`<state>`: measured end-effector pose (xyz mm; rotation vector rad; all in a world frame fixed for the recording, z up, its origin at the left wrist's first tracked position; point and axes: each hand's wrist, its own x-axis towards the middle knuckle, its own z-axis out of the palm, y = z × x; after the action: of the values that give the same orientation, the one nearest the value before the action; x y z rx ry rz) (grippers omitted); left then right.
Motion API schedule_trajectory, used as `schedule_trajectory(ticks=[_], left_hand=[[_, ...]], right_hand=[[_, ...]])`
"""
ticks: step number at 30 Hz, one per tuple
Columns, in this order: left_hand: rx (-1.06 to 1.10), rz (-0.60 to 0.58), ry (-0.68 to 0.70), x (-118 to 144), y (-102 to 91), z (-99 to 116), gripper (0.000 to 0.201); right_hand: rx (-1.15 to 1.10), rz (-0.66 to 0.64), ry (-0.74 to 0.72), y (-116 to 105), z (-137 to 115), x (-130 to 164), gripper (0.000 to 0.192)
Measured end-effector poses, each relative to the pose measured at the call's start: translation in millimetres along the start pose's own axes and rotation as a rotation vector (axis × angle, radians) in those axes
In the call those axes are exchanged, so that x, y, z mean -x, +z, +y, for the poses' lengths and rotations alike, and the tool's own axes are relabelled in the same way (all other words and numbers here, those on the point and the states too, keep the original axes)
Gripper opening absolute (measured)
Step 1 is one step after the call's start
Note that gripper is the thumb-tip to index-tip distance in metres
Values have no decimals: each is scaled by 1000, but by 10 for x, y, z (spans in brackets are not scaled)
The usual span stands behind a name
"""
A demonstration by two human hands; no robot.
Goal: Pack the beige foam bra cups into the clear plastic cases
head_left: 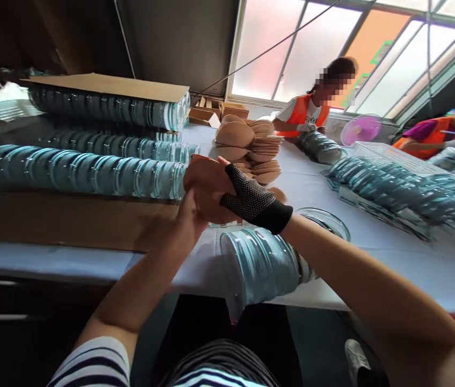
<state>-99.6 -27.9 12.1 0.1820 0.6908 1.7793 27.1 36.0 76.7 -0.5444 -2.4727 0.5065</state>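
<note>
Striped sleeves (94, 365) fill the bottom edge of the frame, and from them I see both forearms rising toward the middle. Just above the sleeves, at lower centre, a short stack of clear glass lids (261, 263) lies on its side at the near edge of the white table (404, 258), with one loose lid (326, 221) flat beside it to the right.

At mid-frame my two hands meet on a round tan disc (207, 185). The left hand (189, 217) is closed on the disc's lower edge from beneath. The right hand (247, 196), in a black dotted half-glove, lies over the disc's right side with fingers wrapped onto it, so both hands are grasping the same disc. That disc sits right against the near end of a long row of glass lids (86, 173) that runs off toward the left edge of the frame, resting on a brown cardboard sheet (66, 220).

Behind that row, toward the upper left, two more rows of lids are stacked, the top one (110, 107) covered by a cardboard panel (106, 85). At upper centre, beyond my hands, a heap of more tan discs (251, 145) is piled on the table.

On the right side, further bundles of lids (396, 188) lie in rows. Two people in orange vests (303, 113) sit at the far side under the window (332, 43), and a small pink fan (361, 129) stands between them.
</note>
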Motion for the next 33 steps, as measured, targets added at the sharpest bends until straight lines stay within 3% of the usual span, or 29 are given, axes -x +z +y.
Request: schedule_trajectory(ticks=[4, 7, 9, 11, 13, 15, 17, 20, 23, 28, 30, 33], left_hand=[[83, 152, 15, -86, -259, 131, 42], [151, 232, 53, -239, -470, 263, 46], [195, 198, 101, -344, -629, 383, 52], [236, 90, 148, -417, -770, 513, 55], [257, 20, 175, -445, -866, 630, 55], [248, 45, 184, -438, -913, 712, 56], [227, 90, 193, -417, -923, 751, 56], [226, 58, 227, -397, -900, 747, 62], [246, 25, 271, -399, -885, 713, 72], [249, 139, 267, -409, -910, 668, 74], [260, 140, 282, -410, -915, 649, 71], [266, 143, 266, -432, -928, 617, 69]], right_hand=[[66, 111, 32, 408, 107, -293, 50], [-8, 37, 47, 604, 216, -550, 48], [-19, -53, 34, 680, 337, -703, 50], [125, -208, 57, 748, 494, -800, 47], [406, -512, 53, 842, 651, -814, 48], [633, -822, -16, 973, 769, -753, 62], [740, -961, -114, 1113, 836, -660, 78], [790, -977, -176, 1247, 878, -577, 73], [795, -1013, -141, 1258, 913, -587, 62], [807, -1083, -188, 1225, 961, -560, 101], [810, -1034, -178, 1225, 948, -532, 88], [804, -954, -157, 1204, 920, -514, 45]])
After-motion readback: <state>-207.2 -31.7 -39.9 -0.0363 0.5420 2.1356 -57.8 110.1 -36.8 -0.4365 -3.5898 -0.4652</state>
